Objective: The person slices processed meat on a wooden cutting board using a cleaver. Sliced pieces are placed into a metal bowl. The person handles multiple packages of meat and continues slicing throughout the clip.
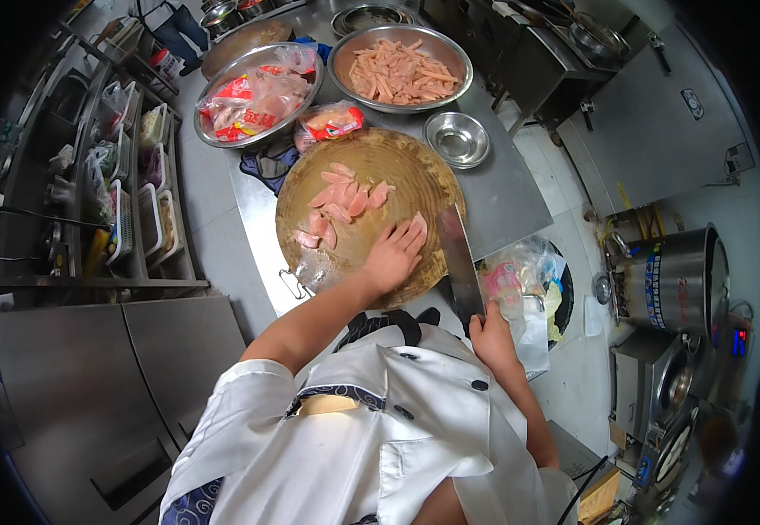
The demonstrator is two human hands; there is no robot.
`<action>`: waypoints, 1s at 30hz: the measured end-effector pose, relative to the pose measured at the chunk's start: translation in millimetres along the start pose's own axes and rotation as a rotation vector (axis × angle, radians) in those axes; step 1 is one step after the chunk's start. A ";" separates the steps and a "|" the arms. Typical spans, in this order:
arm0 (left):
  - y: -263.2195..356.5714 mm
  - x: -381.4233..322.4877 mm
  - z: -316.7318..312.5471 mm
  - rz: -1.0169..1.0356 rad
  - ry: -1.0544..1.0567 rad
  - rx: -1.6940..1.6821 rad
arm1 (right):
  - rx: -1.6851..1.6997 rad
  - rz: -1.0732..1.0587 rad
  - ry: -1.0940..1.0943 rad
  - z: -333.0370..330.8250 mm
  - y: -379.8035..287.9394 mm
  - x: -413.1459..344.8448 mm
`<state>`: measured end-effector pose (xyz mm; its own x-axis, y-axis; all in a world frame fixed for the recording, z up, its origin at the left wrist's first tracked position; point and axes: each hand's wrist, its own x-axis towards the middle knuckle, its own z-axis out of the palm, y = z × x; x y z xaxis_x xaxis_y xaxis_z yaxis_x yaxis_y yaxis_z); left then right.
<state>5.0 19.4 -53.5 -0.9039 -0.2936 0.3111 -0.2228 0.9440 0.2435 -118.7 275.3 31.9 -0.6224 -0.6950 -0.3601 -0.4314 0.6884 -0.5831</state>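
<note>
On a round wooden chopping block (432, 170) lie several slices of pale pink raw meat (347, 197), left of its middle. My left hand (393, 256) rests flat near the block's right side, its fingertips on a piece of raw meat (420, 226). A cleaver (460, 262) is in my right hand (492, 331), gripped by the handle, with its broad blade over the block's right edge. Beyond the block stand a steel bowl of meat strips (406, 72), a steel bowl of packaged meat (258, 98), a red-and-clear meat packet (330, 125) and a small steel bowl (456, 140).
The block stands on a steel table (511, 203). A lined waste bin (524, 289) is at its right corner. Shelves with white baskets (120, 223) are at the left, a large steel pot (675, 279) at the right. A person's legs (179, 33) show at the upper left.
</note>
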 end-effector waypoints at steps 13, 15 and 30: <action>-30.6 46.4 -0.5 -0.001 -0.182 -0.133 | -0.037 0.041 -0.019 1.9 -1.6 -1.7; -33.4 59.2 -6.1 -0.035 -0.243 -0.185 | -0.003 0.058 -0.011 1.2 -6.4 -3.1; -48.5 65.5 -18.8 -0.278 -0.527 -0.539 | -0.032 0.033 0.011 8.9 6.3 -0.3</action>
<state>-36.5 -48.4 -27.6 -0.9247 -0.2704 -0.2680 -0.3797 0.6044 0.7004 -115.4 278.0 21.8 -0.6433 -0.6699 -0.3707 -0.4315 0.7172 -0.5472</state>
